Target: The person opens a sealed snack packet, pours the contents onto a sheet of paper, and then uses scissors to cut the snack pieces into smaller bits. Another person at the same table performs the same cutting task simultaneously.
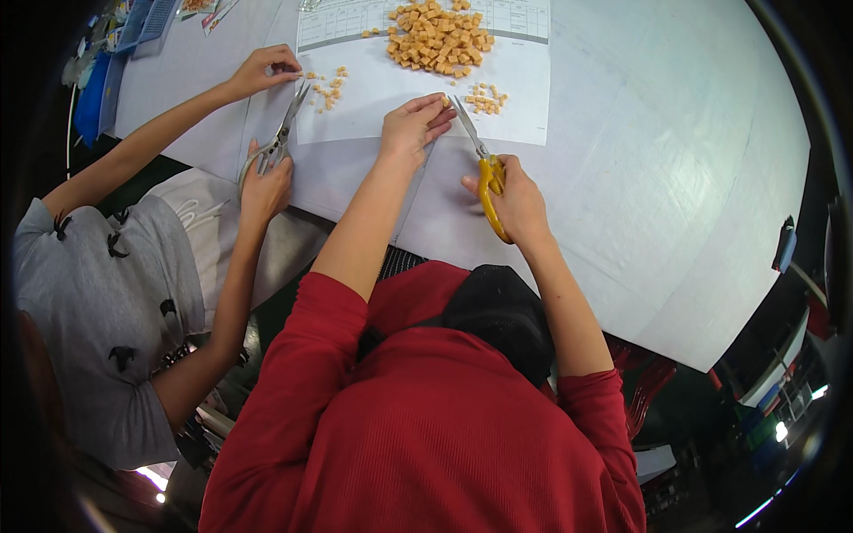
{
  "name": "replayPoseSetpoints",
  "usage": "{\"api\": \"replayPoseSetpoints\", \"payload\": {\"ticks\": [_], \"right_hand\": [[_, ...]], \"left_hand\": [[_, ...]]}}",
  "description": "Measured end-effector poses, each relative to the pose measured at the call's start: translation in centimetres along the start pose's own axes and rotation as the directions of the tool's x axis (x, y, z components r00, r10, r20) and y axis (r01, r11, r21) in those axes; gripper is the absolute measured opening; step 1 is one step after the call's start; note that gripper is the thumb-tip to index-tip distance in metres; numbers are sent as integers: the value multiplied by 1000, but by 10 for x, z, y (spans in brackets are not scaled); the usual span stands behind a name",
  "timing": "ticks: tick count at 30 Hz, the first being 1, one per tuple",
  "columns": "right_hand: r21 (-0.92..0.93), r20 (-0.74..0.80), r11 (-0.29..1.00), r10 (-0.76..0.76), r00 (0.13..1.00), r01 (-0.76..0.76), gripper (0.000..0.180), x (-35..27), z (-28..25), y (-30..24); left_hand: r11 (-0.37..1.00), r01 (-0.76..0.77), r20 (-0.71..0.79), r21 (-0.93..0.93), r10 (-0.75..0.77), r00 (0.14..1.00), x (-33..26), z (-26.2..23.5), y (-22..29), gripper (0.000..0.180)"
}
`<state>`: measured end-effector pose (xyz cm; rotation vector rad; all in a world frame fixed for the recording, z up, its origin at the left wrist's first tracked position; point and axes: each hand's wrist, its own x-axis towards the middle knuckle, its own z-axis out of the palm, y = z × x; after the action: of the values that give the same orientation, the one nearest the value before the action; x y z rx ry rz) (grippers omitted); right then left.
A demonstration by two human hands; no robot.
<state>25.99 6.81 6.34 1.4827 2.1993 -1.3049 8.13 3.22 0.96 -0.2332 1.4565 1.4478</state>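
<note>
My right hand grips yellow-handled scissors, blades pointing up toward my left hand. My left hand pinches a small orange cube at its fingertips, right by the blade tips. Both rest on a white paper sheet on the white table. A large pile of orange cubes lies further up the sheet, and a small cluster of cut bits sits just right of the blades.
To my left a person in a grey shirt holds grey-handled scissors in one hand, the other hand by a few orange bits. Blue trays stand at the far left corner.
</note>
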Motion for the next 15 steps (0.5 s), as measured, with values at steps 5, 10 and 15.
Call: {"api": "replayPoseSetpoints", "payload": {"ticks": [5,10,15], "right_hand": [[-80,-22,995,-53,998,51,72,-2,2,-1],[-107,-16,993,-53,998,51,72,-2,2,-3],[-113,-32,992,-63,997,59,71,0,1,-3]], "left_hand": [[999,-23,3,47,23,1000,-1,-2,0,21],[992,-70,16,105,69,997,-2,-4,1,21],[990,-81,24,114,78,997,-3,-1,2,23]]}}
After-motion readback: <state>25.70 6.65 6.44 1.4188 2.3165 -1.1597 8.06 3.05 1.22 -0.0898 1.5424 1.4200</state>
